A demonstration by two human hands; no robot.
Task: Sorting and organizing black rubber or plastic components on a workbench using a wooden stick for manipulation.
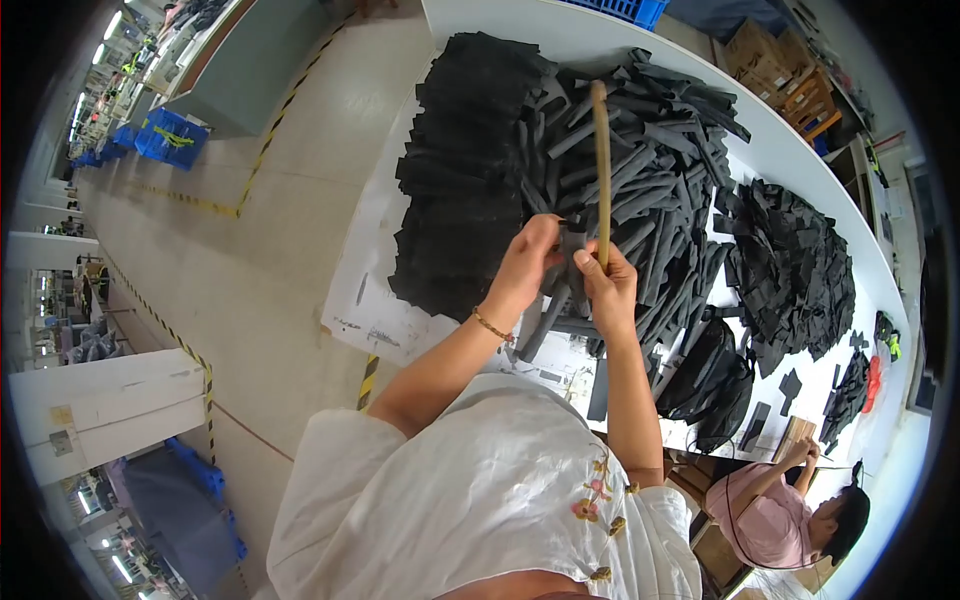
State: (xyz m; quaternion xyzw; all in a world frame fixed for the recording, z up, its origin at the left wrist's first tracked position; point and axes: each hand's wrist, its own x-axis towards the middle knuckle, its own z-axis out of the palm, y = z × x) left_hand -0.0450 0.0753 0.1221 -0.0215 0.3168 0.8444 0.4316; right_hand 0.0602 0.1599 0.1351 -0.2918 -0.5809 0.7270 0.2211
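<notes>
Above the near edge of the white table (350,285), my right hand (612,288) is closed round the lower end of a wooden stick (602,150). Its thumb also presses on a dark grey fabric sleeve (573,245). My left hand (530,262) has its fingers bent at the left side of that sleeve, pinching it near its top; its fingertips are partly hidden. Just beyond both hands lies a loose heap of narrow dark grey sleeves (635,180). Neatly layered black pieces (465,180) lie to the left of the heap.
Farther right are another pile of black pieces (790,270) and a black bag (710,375). A co-worker in a pink shirt (770,515) sits at the right end. A blue crate (625,8) stands past the far edge, another blue crate (170,138) on the floor at left.
</notes>
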